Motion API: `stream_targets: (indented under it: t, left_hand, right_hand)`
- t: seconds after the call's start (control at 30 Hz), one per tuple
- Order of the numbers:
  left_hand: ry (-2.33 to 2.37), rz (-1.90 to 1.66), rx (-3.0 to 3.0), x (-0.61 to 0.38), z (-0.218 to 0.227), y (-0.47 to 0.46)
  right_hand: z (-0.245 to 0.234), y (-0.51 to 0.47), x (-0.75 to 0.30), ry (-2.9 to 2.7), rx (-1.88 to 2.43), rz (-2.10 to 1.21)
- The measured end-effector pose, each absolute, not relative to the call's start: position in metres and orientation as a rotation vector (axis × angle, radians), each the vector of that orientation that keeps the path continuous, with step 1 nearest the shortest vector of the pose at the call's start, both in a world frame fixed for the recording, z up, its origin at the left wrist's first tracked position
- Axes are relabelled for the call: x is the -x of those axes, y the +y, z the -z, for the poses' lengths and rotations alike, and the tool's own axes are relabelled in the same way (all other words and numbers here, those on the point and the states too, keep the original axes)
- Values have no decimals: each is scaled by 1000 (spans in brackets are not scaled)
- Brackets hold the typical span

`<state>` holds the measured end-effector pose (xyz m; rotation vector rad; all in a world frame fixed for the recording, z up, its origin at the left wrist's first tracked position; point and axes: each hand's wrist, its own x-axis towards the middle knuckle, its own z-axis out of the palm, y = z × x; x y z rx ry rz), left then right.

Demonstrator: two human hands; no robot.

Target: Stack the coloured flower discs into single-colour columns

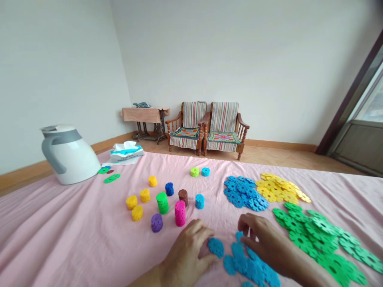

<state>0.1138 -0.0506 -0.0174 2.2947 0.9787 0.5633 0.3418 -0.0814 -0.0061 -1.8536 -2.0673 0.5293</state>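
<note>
On the pink cloth, my left hand (190, 251) is beside a loose light blue notched disc (216, 248). Its fingers are bent, with the thumb apart from them and nothing gripped. My right hand (265, 241) hovers at the top of a spread of light blue discs (249, 265), its fingers curled down and parted. One light blue disc (239, 236) shows just by its fingertips; whether they touch cannot be made out. Ahead of my left hand stand a pink stack (180, 213), a purple stack (156, 222) and a green stack (162, 203) of discs.
Darker blue discs (243, 192), yellow discs (279, 188) and green discs (320, 235) lie heaped at the right. Several yellow stacks (137, 213) stand left of centre. A white jug (76, 157) and a tissue box (127, 154) occupy the far left. Two armchairs (224, 119) stand beyond.
</note>
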Motion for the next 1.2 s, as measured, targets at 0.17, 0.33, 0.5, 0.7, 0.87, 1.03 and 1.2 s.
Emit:
stream_targets:
  t: [0.17, 0.33, 0.5, 0.7, 0.87, 1.03, 1.2]
  left_hand:
    - [999, -501, -2349, -115, 17, -51]
    - [925, -483, -2354, -116, 16, -51]
    - [924, -471, -2391, -113, 19, -50]
    - [900, -455, -2510, -110, 25, -47]
    - [834, -466, -2594, -107, 31, -40]
    - [759, -437, -2671, -105, 41, -35]
    - [781, -431, -2720, -105, 43, -36]
  right_hand:
    - [4, -84, -359, -2071, 1947, -495]
    - [14, -74, -346, -2047, 1873, -472]
    - [9, -47, -319, -2022, 1657, -418]
    - [-13, -1, -286, -2349, 1521, -371]
    - [-23, 25, -266, -2644, 1615, -410]
    - [-20, 36, -261, -2806, 1581, -291]
    - [-21, 37, -259, -2862, 1563, -235]
